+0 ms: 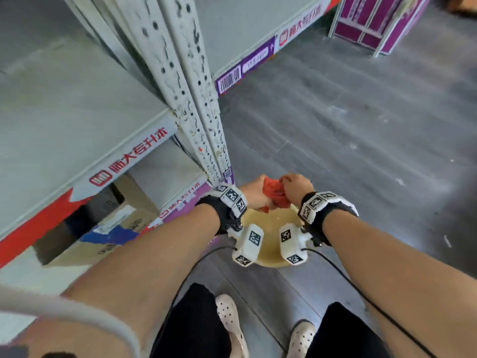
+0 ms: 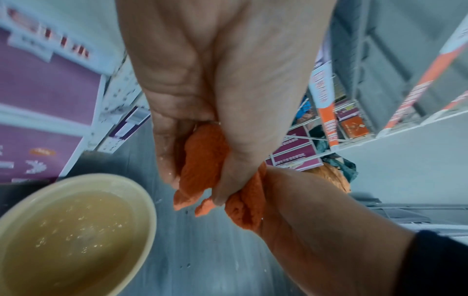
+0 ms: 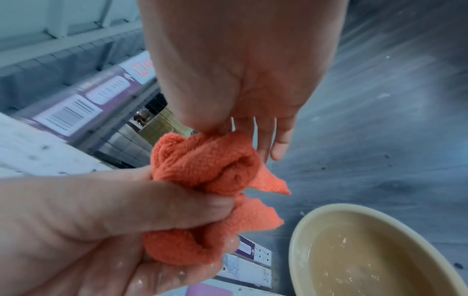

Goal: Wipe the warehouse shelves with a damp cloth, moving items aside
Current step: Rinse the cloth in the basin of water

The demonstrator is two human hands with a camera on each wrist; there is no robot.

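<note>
Between both fists, above the floor beside the shelving: one orange cloth [image 3: 202,160], wet, twisted and bunched, terry-like weave. Left hand [image 1: 254,192]: fingers curled tight round one end of the cloth, water beads on the skin, a loose corner hanging below the fist. Right hand [image 1: 296,186]: thumb and inner fingers pinching the other end, the outer fingers extended past it in the right wrist view. Both hands close together, the cloth the only thing joining them. Each wrist: black strap with white marker-coded camera housing, cable trailing back. Directly beneath and slightly nearer the person: one cream-yellow round basin [image 1: 271,263], standing on the floor, holding cloudy yellowish water with small bubbles on the surface. Floor [image 1: 361,125]: grey plank pattern, a few droplets near the basin. To the left: grey metal shelving [image 1: 77,99] with perforated white uprights [image 1: 191,99], shelf edges carrying red, white and purple label strips and a barcode sticker. Lower tier: cardboard cartons [image 1: 111,228], one with blue tape. Far right background: purple carton [image 1: 374,21]. Bottom of head view: black trousers, white perforated clogs [image 1: 229,321].
</note>
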